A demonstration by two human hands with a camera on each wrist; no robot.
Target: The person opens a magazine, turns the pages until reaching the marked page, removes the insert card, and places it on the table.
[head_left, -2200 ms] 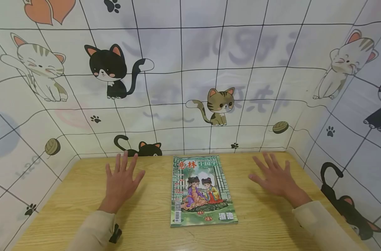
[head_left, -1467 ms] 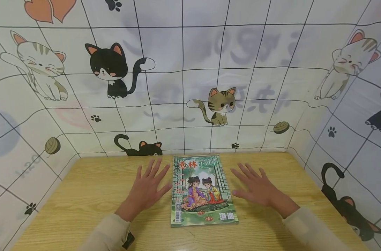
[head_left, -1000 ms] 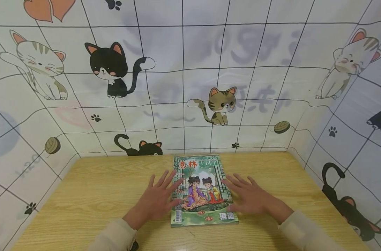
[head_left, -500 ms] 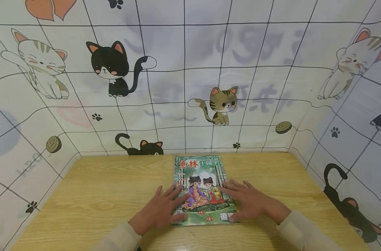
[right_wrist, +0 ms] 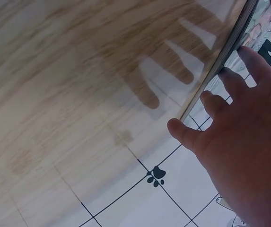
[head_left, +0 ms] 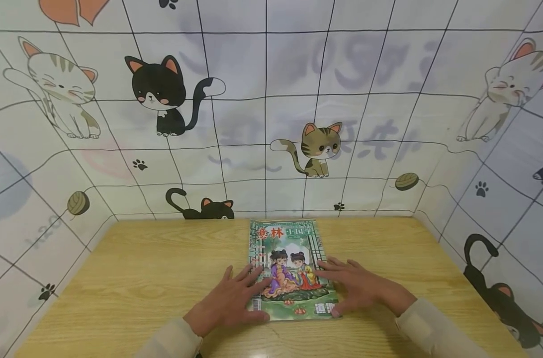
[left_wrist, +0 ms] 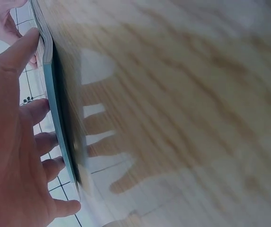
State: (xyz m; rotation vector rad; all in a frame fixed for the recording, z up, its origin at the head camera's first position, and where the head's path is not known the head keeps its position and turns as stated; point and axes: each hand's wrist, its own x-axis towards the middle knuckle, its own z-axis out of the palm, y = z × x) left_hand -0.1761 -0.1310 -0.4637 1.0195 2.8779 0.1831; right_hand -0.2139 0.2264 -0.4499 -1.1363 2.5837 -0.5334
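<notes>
A green magazine (head_left: 294, 298) with two cartoon figures on its cover lies flat on the wooden table. My left hand (head_left: 231, 301) rests with spread fingers on its left side, thumb at the lower left corner. On the opposite side my right hand (head_left: 365, 288) has its fingertips over the right edge and its thumb near the lower right corner. In the left wrist view, fingertips (left_wrist: 45, 142) meet the magazine's dark spine (left_wrist: 59, 109). Seen from the right wrist, fingertips (right_wrist: 232, 78) line the other edge of pages (right_wrist: 237, 38).
The pale wooden table (head_left: 150, 268) extends to both sides of the magazine and is glossy enough to mirror the hands. Behind it stands a white gridded wall covering (head_left: 240, 124) printed with cats, paw prints and yarn balls, continuing along both sides.
Both hands have come inward and toward me from wide apart, and now touch the magazine's two sides. The magazine stays in place on the table; the head view has tilted slightly.
</notes>
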